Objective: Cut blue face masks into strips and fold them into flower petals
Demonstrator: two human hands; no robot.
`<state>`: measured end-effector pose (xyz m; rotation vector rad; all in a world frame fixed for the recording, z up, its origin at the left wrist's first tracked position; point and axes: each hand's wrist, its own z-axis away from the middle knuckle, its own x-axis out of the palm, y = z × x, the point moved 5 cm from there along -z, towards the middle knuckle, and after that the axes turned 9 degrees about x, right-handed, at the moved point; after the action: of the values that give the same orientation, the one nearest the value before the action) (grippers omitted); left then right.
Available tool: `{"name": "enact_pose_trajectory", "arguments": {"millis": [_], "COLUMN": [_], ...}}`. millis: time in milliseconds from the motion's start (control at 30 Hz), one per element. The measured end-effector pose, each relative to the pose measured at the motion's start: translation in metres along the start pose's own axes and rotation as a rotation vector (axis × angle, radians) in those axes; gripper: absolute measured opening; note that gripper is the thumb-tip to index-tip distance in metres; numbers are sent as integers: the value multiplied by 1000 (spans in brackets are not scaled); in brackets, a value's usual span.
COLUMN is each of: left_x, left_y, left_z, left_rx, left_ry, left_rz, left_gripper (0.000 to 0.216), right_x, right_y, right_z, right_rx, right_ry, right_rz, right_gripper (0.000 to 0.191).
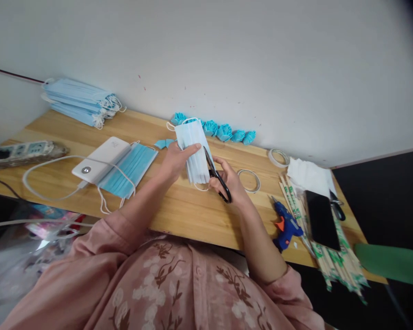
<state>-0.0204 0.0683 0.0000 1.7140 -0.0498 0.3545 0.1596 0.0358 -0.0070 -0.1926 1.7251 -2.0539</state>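
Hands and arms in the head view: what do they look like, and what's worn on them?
Both arms wear loose dusty-pink fabric: the left sleeve and right sleeve end near the elbows, leaving the forearms bare. The left hand and right hand have no gloves, and no watch or bracelet shows. The blouse front has a brown-and-white floral print.

Bright, even, soft-shadowed light; wide-angle bending, dark top-right corner, perhaps slight edge blur.
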Motion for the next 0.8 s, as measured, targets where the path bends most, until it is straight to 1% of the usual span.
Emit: {"name": "enact_pose_trajectory", "arguments": {"millis": [167,333,433,533,633,800], "left_x": [3,6,7,8,8,3], "left_y": [8,12,12,14,15,12], "left_z": [4,6,8,11,12,8], "left_rx": [-10,-1,-7,-21,-19,21], "left_ry": [-6,-7,-11,-9,5,53], "left_rz": [13,0,-16,-41,-53,-73], "left_gripper": [42,42,41,38,38,36], "right_x": [-2,1,2,1,0,0], "right_y": [3,-4,-8,-9,-8,-4], "right_z": [1,4,5,6,4,0], "right_rx": [-42,-82,-94,-70,-18,71], "right_ry": [-39,-71,-42,3,16,-12], "right_rz": [9,89,139,160,108,-81], "right_gripper": [91,92,90,87,86,88]}}
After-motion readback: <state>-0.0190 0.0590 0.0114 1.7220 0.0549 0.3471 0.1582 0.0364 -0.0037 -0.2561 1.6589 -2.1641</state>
